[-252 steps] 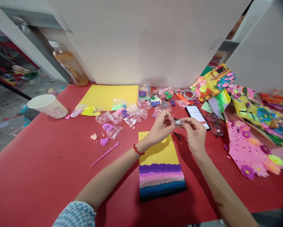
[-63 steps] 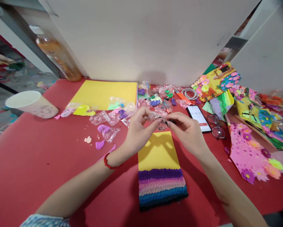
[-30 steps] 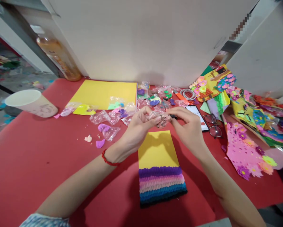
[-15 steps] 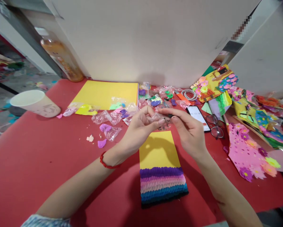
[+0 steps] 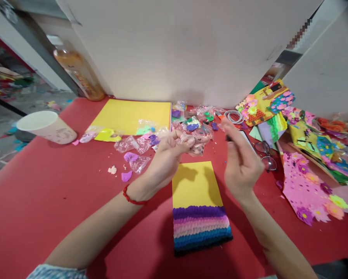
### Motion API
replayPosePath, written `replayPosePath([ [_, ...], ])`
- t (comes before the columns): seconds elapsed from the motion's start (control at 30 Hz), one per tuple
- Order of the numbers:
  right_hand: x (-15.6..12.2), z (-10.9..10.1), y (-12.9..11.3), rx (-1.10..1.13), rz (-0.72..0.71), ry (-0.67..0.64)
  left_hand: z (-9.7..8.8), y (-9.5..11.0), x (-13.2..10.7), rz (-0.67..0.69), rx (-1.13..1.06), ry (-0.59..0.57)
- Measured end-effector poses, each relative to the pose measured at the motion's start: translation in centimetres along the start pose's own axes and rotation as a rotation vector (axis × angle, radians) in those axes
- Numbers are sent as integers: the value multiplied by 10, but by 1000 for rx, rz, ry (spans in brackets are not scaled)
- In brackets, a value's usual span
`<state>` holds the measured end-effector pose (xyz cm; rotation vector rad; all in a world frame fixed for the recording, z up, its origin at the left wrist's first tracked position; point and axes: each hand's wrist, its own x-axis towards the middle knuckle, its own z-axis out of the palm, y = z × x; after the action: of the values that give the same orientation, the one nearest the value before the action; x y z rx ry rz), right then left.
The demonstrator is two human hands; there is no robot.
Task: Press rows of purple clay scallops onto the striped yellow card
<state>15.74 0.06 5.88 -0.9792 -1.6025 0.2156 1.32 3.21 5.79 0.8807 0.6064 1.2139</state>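
My left hand [image 5: 169, 155] is closed round a small clear plastic bag [image 5: 199, 140] with dark bits inside, held above the table. My right hand [image 5: 240, 162] has drawn away to the right, raised and a little blurred; its fingertips pinch a small dark piece [image 5: 229, 137]. Under both hands lies a yellow card [image 5: 195, 182] whose near half is covered by rows of purple, pink, blue and black scalloped pieces [image 5: 202, 230]. A red string circles my left wrist.
Several small bags of coloured bits [image 5: 139, 143] litter the red table [image 5: 45, 201]. A yellow sheet [image 5: 130, 115], paper cup [image 5: 45, 126] and bottle [image 5: 77, 73] sit left. A phone [image 5: 245, 135], glasses [image 5: 267, 155], cable coil [image 5: 233, 115] and flower collages [image 5: 307, 186] lie right.
My right hand pulled out of the bag and moved right and up with a small dark piece. My left hand stays holding the bag.
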Motion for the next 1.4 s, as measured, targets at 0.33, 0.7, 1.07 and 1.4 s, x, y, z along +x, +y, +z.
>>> replayPosePath([
  [0.33, 1, 0, 7, 258, 378, -231, -1, 2, -3, -118, -87, -79],
  [0.7, 2, -4, 6, 91, 426, -73, -4, 3, -2, -269, -41, -182],
  [1.07, 6, -3, 2, 108, 374, -175, -5, 15, -5, -28, 333, -239],
  [1.4, 10, -1, 3, 116, 395, -203, -14, 18, -1, -82, 348, -326],
])
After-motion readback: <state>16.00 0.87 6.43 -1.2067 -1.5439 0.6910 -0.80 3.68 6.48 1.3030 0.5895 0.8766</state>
